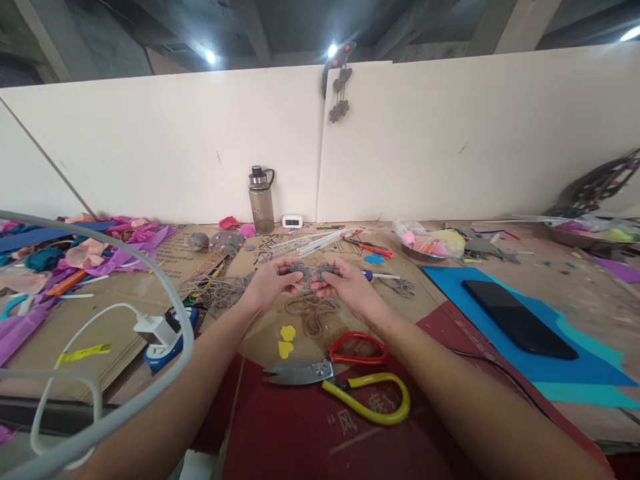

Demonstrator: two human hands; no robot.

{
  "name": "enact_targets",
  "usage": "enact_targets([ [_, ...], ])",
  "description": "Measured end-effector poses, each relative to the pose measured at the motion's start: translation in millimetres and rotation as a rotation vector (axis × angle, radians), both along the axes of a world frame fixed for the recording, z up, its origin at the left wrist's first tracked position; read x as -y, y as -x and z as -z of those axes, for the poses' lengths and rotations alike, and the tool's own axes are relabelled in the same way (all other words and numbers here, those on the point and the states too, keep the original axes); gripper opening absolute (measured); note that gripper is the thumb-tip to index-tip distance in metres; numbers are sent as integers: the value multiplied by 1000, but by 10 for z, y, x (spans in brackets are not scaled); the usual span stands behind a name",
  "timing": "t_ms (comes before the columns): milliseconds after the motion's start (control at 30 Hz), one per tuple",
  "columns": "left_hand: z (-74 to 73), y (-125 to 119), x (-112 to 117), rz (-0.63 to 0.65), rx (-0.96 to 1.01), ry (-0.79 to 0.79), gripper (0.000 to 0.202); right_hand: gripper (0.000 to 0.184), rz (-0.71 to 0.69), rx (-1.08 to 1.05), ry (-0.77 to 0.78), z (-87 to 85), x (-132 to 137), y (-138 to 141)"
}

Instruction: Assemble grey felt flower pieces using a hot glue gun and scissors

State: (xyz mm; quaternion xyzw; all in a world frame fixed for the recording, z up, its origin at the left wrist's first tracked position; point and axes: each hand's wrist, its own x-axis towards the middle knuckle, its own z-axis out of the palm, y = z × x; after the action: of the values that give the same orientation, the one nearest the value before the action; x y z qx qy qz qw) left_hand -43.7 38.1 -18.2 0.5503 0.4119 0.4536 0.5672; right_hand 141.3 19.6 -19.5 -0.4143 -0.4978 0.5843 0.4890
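My left hand (270, 283) and my right hand (345, 285) meet above the middle of the workbench, fingers pinched. The left pinches a small grey felt piece (301, 270) and the right pinches a second grey felt piece (326, 270); the two pieces touch. Grey cord (313, 312) hangs from them in loose loops onto the cardboard. Just in front of my hands lie large scissors (345, 380) with one red and one yellow handle, and two small yellow felt hearts (287, 340).
A water bottle (261, 199) and a small digital clock (293, 221) stand by the white back wall. A black phone (517, 319) rests on blue felt (590, 363) at right. Purple and pink scraps (100, 250) pile at left, near a white charger and cable (155, 328).
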Motion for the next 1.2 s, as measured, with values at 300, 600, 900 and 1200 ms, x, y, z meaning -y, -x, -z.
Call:
enact_targets([
  [300, -64, -61, 88, 100, -21, -39, 44, 20, 34, 182, -117, 27, 38, 26],
  [600, -91, -39, 91, 94, 150, 68, 44, 21, 173, 46, -41, 3, -24, -22],
  [900, -122, -26, 108, 87, 243, 151, 36, 19, 183, 74, -69, 22, -37, -24],
  [1200, -109, -19, 89, 103, 232, 145, 40, 19, 199, 106, -65, 41, -53, -40],
])
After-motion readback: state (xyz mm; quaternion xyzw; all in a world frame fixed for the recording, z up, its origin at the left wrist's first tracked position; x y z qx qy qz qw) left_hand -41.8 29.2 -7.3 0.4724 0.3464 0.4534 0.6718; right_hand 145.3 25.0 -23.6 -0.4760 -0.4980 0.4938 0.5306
